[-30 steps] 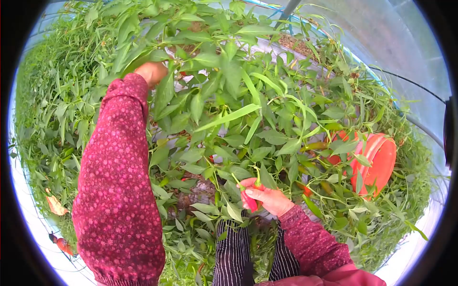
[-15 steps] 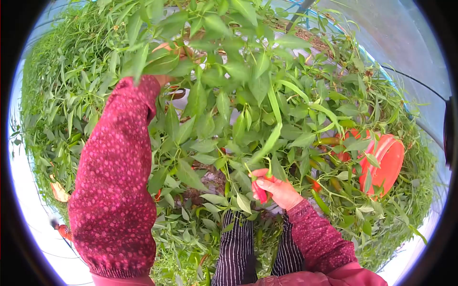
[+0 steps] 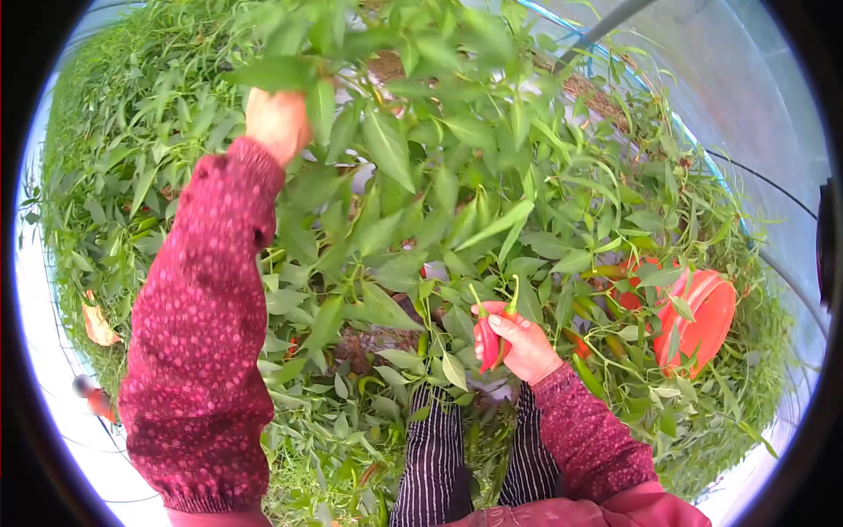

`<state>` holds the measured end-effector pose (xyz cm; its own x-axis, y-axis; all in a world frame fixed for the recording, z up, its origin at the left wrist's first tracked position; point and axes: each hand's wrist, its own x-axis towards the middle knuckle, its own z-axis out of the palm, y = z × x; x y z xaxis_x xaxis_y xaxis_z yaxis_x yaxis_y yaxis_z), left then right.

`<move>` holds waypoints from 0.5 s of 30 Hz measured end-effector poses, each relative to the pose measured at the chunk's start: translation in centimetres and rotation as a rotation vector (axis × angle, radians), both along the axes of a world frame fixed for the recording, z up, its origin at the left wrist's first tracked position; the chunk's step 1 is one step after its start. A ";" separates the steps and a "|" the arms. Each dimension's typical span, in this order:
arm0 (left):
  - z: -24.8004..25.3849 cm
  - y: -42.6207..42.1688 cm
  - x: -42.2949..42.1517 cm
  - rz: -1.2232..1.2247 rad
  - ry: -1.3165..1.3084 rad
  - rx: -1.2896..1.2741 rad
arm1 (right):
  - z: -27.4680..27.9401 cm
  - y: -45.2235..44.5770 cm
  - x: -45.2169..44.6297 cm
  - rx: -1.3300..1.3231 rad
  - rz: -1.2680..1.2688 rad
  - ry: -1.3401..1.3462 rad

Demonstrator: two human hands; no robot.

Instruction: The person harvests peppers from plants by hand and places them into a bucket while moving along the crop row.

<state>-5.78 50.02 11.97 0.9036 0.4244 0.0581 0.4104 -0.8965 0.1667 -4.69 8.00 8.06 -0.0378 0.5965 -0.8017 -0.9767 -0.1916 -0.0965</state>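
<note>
Two red chili peppers with green stems pointing up are pinched between the thumb and fingers of my right hand, low in front of the pepper plants. Farther off at the upper left, my left hand reaches into the foliage. A broad green leaf covers its fingertips, so what they touch is hidden. Leafy branches of the pepper plant spread to the right of that hand.
A red bucket lies tilted among the plants on the right. Several peppers hang near it, including a green one. A grey pipe and clear plastic sheeting border the upper right. Plants crowd around my legs.
My left hand has come more into view from behind the leaves, and the branches beside it have shifted. My right hand has moved slightly, still gripping the chili peppers, which show more clearly.
</note>
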 end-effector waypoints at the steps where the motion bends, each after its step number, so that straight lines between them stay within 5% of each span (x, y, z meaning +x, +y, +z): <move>1: 0.0 0.9 -0.9 -0.111 -0.092 0.173 | 0.5 0.5 0.3 0.007 0.004 -0.003; 3: 5.2 -2.1 -1.5 -0.323 0.159 0.456 | 1.5 1.8 0.9 0.223 -0.084 0.008; 5: 10.9 -7.5 -1.8 0.366 -0.098 -0.482 | 3.3 3.9 2.3 0.274 -0.116 0.038; 7: 12.1 -11.8 -3.8 0.269 -0.387 -0.812 | 4.6 5.9 3.5 0.404 -0.190 -0.066; 11: 10.5 -18.0 -5.9 0.156 -0.283 -1.200 | 7.9 10.6 4.7 0.474 -0.262 -0.199; 15: 8.9 -17.9 -6.3 0.303 -0.163 -1.332 | 6.2 10.5 4.9 0.541 0.138 -0.289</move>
<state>-12.12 32.16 20.86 0.7889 0.4198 -0.4488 0.4526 0.0971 0.8864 0.18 18.54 14.24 0.0301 0.9257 -0.3771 -0.8665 -0.1639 -0.4715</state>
